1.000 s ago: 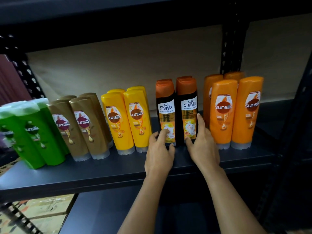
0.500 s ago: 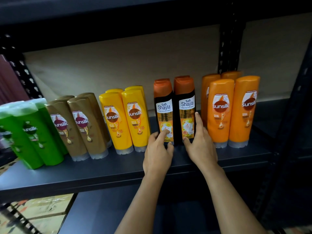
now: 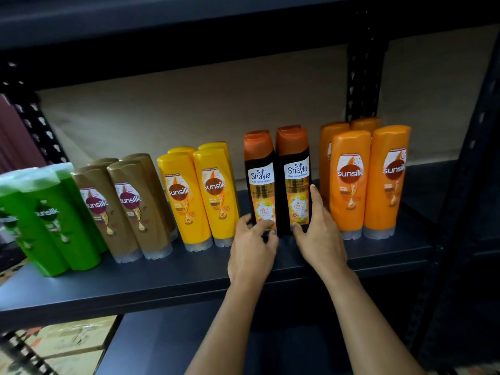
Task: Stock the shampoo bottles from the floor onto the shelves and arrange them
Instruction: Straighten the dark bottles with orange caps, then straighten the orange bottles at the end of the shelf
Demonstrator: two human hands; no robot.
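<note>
Two black Safi Shayla bottles with orange-brown caps stand upright side by side on the dark shelf point(image 3: 162, 277). My left hand point(image 3: 251, 250) grips the base of the left Shayla bottle point(image 3: 261, 180), thumb across its lower label. My right hand point(image 3: 316, 239) holds the base of the right Shayla bottle point(image 3: 295, 174), with its index finger stretched up along the bottle's right edge. Green Sunsilk bottles point(image 3: 46, 220), brown ones point(image 3: 127, 204), yellow ones point(image 3: 200, 193) and orange ones point(image 3: 370, 180) stand in groups along the same shelf.
A black shelf board point(image 3: 189, 28) spans overhead. Perforated black uprights point(image 3: 362, 85) stand at the back and the right side. A lower shelf point(image 3: 167, 345) lies beneath, with cardboard boxes point(image 3: 62, 345) at the lower left.
Both hands stay at the two Shayla bottles' bases. The left thumb has moved slightly across the left bottle's label, and the view has shifted a little.
</note>
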